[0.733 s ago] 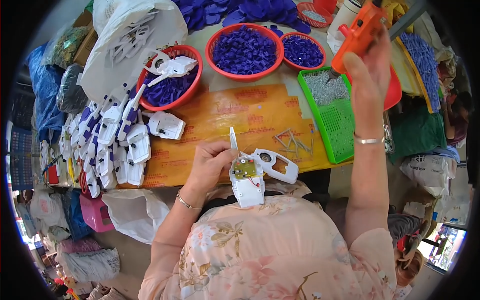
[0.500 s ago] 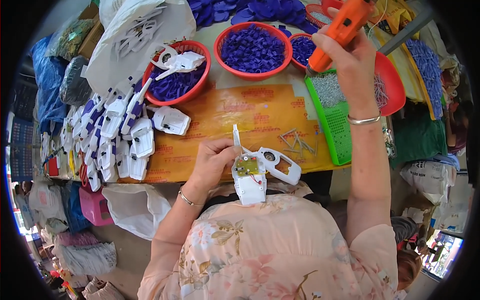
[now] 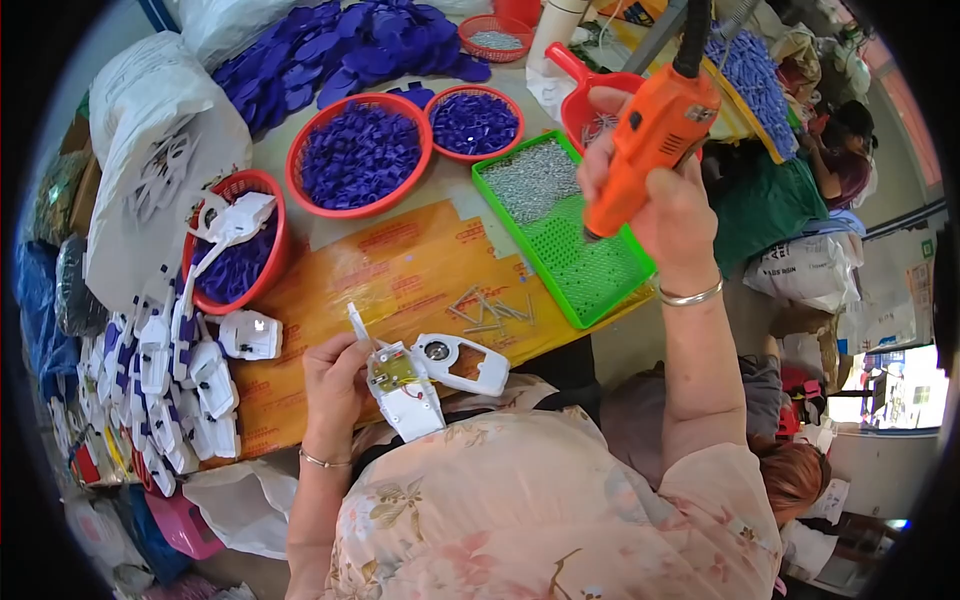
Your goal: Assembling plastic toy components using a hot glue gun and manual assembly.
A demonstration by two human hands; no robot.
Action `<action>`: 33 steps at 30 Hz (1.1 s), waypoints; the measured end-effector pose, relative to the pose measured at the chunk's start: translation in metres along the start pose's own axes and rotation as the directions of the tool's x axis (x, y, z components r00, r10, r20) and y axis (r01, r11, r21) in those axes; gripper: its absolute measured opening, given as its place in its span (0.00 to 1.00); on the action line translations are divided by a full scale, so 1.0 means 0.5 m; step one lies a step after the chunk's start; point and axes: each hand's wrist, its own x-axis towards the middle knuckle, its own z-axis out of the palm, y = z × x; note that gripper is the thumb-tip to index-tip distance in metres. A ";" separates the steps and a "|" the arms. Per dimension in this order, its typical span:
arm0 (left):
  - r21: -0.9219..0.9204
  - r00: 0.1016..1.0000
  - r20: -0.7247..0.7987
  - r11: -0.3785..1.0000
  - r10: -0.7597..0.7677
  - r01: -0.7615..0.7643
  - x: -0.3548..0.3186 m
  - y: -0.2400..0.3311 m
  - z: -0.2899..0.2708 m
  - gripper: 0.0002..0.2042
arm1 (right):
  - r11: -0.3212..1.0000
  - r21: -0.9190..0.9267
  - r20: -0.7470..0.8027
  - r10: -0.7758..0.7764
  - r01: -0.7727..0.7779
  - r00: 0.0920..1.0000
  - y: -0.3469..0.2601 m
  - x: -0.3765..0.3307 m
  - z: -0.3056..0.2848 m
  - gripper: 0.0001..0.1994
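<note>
The right hand [image 3: 678, 222] is gripping a smooth orange driver [image 3: 650, 150], its tip [image 3: 591, 236] pointing down over a perforated green tray [image 3: 580, 272] where small metal pieces [image 3: 530, 180] are lying heaped. The left hand [image 3: 336, 382] is pinching the white plastic casing [image 3: 410, 412] near its slim prong [image 3: 357, 321]; it's sitting open at the near edge of the desk [image 3: 385, 270], showing a circuit board [image 3: 394, 369].

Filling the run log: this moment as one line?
left hand: holds white casing; right hand: grips orange power tool over green tray; loose fasteners: on orange sheet
</note>
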 end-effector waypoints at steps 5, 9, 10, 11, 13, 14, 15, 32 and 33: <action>-0.015 1.000 -0.023 1.000 0.000 -0.001 -0.002 0.004 0.008 0.07 | 0.994 -0.103 -0.040 0.021 -0.025 0.999 -0.001 -0.019 0.009 0.18; -0.015 1.000 -0.011 1.000 0.026 -0.026 -0.001 0.007 0.008 0.07 | 0.943 -0.316 0.075 0.134 -0.104 0.988 -0.030 -0.016 0.013 0.20; 0.005 1.000 -0.008 1.000 0.020 -0.020 -0.002 0.007 0.005 0.07 | 0.955 -0.281 0.083 0.129 -0.101 0.988 -0.026 -0.020 0.010 0.20; 0.026 1.000 -0.004 1.000 0.015 -0.014 -0.002 0.007 0.004 0.07 | 0.965 -0.245 0.092 0.123 -0.098 0.988 -0.020 -0.023 0.007 0.19; 0.012 1.000 -0.009 1.000 0.016 -0.016 -0.003 0.011 0.010 0.07 | 0.991 -0.136 0.057 -0.003 0.011 0.998 0.012 -0.019 0.009 0.16; -0.005 1.000 -0.018 1.000 0.017 -0.017 -0.004 0.012 0.013 0.07 | 0.992 -0.029 0.011 -0.123 0.123 0.992 0.022 -0.018 0.011 0.12; -0.004 1.000 -0.014 1.000 0.015 -0.015 -0.004 0.012 0.014 0.07 | 0.992 -0.032 0.007 -0.123 0.123 0.992 0.018 -0.020 0.013 0.12; 0.092 0.994 -0.099 0.995 0.046 -0.037 -0.004 -0.009 0.006 0.05 | 0.930 -0.355 -0.536 -0.285 0.093 0.795 0.106 -0.050 -0.015 0.06; 0.092 0.994 -0.099 0.995 0.044 -0.035 -0.004 -0.007 0.007 0.05 | 0.927 -0.366 -0.532 -0.285 0.087 0.797 0.107 -0.048 -0.018 0.06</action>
